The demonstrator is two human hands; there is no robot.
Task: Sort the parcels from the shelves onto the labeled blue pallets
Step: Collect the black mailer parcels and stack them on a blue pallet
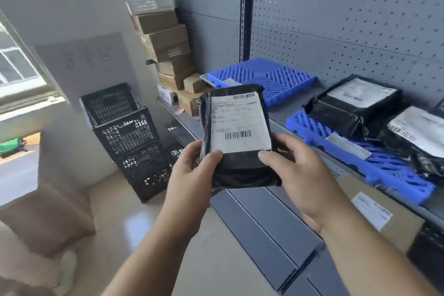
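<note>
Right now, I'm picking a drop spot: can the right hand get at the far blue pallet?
Probably yes: the far blue pallet lies bare-topped, with nothing between it and the right hand, which grips the black parcel.

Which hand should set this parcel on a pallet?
Probably the right hand: the empty pallet and the loaded pallet both lie on its side; the left hand would reach across the parcel.

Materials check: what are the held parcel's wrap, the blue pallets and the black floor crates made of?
Held parcel: thin black plastic film, probably a poly mailer. It looks glossy and creased, with a matte white paper label.
Blue pallets: moulded rigid plastic, judging by the uniform colour and ribbed grid.
Black crates: likely rigid plastic too, with lattice walls and a slight sheen.
</note>
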